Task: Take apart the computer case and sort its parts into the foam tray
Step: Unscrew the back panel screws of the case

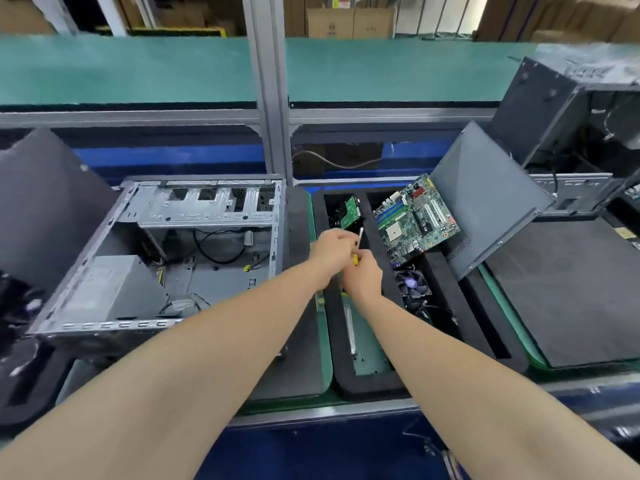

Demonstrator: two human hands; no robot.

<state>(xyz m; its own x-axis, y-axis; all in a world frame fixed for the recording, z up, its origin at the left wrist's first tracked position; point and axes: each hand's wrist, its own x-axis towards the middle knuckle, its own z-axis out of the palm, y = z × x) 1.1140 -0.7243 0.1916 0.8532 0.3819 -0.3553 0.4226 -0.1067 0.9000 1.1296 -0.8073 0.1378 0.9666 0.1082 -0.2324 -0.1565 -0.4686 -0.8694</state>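
The open grey computer case lies on its side at the left, with a power supply and loose cables inside. To its right sits the black foam tray. In the tray, a green motherboard leans tilted, with a small green card and a cooling fan in other compartments. My left hand and my right hand meet over the tray's left compartment. Both grip a small yellow-handled screwdriver, and its dark shaft sticks out past my left fingers.
A grey side panel leans against the tray's right rear. A black foam slab lies further right, with another dark case behind it. A metal strip lies in the tray's near compartment. An upright frame post rises behind.
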